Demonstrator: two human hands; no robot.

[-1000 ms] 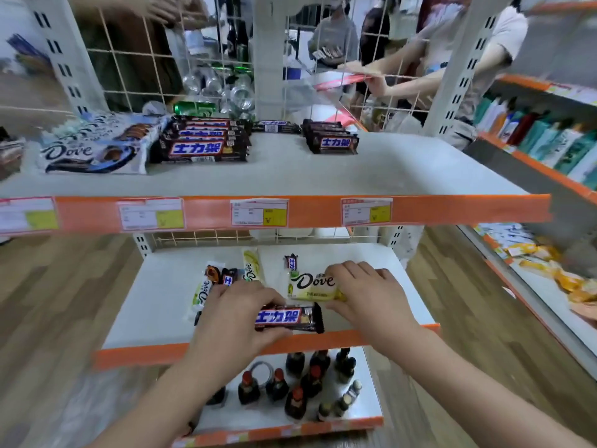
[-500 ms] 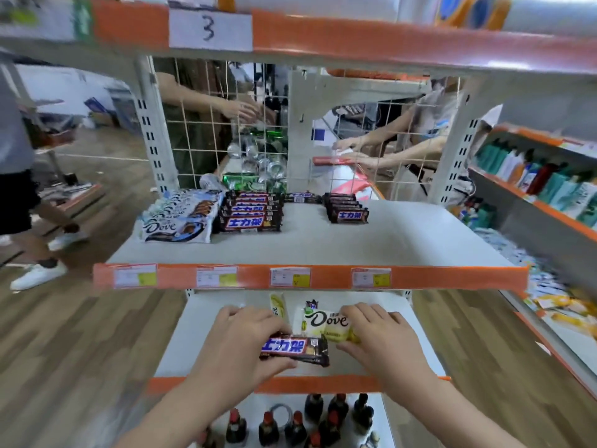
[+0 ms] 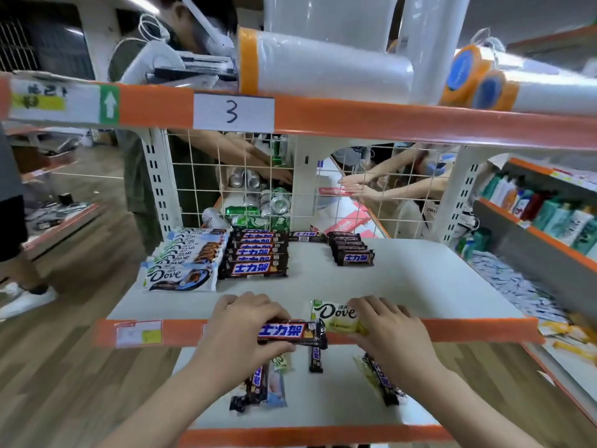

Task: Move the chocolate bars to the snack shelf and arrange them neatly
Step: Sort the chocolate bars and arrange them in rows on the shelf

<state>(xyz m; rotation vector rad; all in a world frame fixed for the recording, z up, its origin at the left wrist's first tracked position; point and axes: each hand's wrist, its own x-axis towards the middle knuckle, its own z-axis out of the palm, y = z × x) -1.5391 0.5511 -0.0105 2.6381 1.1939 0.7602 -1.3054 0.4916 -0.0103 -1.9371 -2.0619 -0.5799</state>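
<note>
Your left hand grips a dark Snickers bar, fingers curled over its left end, holding it level in front of the orange front edge of the snack shelf. Your right hand pinches a pale Dove bar by its right end; that bar's upper part overlaps the shelf's front edge, just right of the Snickers bar and touching or nearly touching it. On the shelf, at the back left, a row of white-and-blue Dove packs runs from the rear toward the front. Just beside it on the right lies a Snickers stack, labels facing you. A single dark bar lies at the rear centre, and a smaller stack of dark bars sits right of it, well apart from the main rows. The right half of the shelf shows bare surface. On the lower shelf, beneath your hands, loose bars remain: a small heap at the left, one dark bar upright in the middle, and a mixed pair lying slantwise at the right. Behind the wire grid, green cans and other people's arms are visible. The top shelf edge carries a label reading "3".
</note>
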